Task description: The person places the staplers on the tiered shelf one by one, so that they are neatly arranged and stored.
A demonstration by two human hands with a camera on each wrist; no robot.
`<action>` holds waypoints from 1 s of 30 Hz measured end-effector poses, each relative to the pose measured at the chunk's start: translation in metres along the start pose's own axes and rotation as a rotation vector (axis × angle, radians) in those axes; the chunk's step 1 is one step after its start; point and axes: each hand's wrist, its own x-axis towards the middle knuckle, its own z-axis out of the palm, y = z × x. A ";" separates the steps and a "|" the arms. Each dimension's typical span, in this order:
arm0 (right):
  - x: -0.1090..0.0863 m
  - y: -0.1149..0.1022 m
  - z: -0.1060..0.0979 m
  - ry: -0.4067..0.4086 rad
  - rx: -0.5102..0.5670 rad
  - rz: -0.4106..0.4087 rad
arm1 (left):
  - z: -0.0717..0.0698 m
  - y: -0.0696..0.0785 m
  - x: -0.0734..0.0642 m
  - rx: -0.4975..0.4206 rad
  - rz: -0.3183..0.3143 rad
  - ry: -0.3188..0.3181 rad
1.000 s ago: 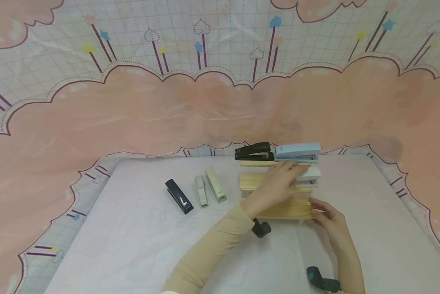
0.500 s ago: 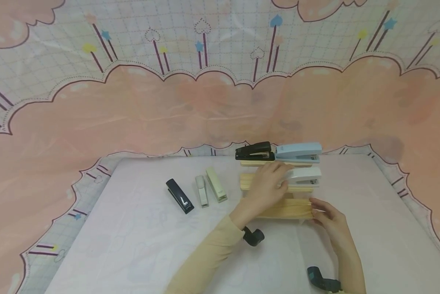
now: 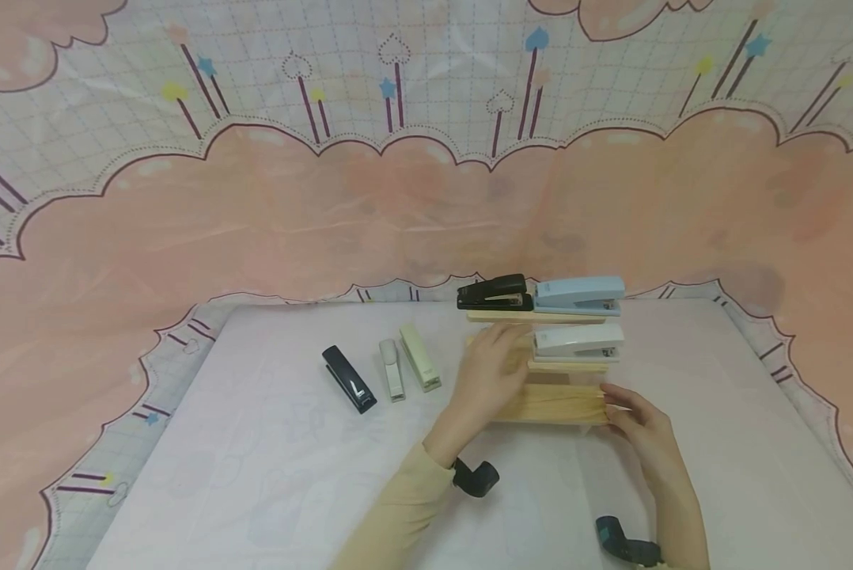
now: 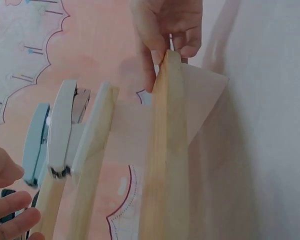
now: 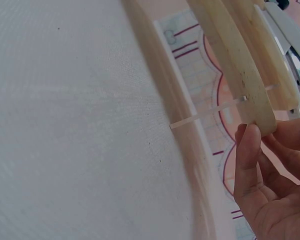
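Note:
A three-tier wooden display rack [image 3: 551, 402] stands on the table. My left hand [image 3: 485, 381] is over the left part of its middle tier, fingers loosely extended and holding nothing. Just right of those fingers a white stapler [image 3: 579, 342] sits on the same tier. In the left wrist view, the left fingers [image 4: 12, 212] appear apart from that stapler. My right hand [image 3: 643, 437] pinches the right end of the lowest board [image 5: 257, 112] between thumb and fingers. On the top tier, a black stapler [image 3: 494, 294] and a light blue stapler [image 3: 578, 294] lie end to end.
Left of the rack, a dark stapler [image 3: 348, 380], a small grey-white stapler [image 3: 392, 370] and a pale green stapler [image 3: 419, 359] lie on the white table [image 3: 255, 443]. A patterned peach cloth [image 3: 327, 214] hangs behind. Clear side panels [image 4: 205, 92] support the boards.
My left hand has let go of the white stapler and drawn back to the left, leaving it on the middle tier. The right hand keeps its pinch on the lowest board.

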 end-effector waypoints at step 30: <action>0.001 0.000 0.000 -0.004 -0.016 0.037 | -0.038 -0.093 -0.061 -0.142 -0.364 0.414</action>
